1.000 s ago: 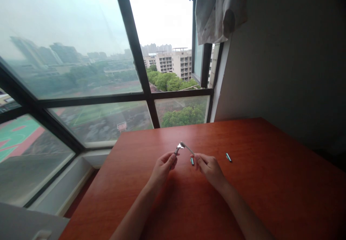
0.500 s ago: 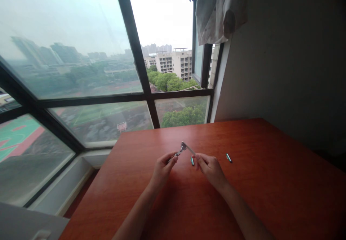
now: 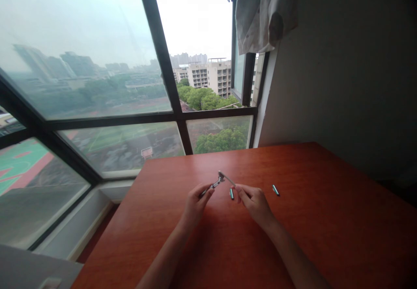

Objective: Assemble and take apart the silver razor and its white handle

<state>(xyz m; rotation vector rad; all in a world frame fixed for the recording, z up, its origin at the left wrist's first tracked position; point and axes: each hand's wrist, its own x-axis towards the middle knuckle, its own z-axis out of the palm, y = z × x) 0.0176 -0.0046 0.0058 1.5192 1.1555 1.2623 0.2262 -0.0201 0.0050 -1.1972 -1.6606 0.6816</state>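
Note:
My left hand [image 3: 196, 201] is closed around the handle of a silver and dark razor [image 3: 217, 182], whose head points up and to the right. My right hand [image 3: 255, 203] pinches a thin, pale stick-like tool [image 3: 229, 179]. The far end of this tool meets the razor head; its tip is too small to make out. Just left of my right fingers, a small green and silver piece [image 3: 231, 194], like a razor cartridge, lies on the table. A similar green and silver piece [image 3: 276, 190] lies farther right.
Both hands are above a reddish-brown wooden table [image 3: 156, 237]. Beyond its far edge stands a dark-framed window [image 3: 114, 120], one pane swung open. A pale cloth [image 3: 260, 15] hangs at the upper right, beside a grey wall [image 3: 342, 76].
Both hands stay almost where they were. The razor and the pale tool have shifted only very slightly against each other.

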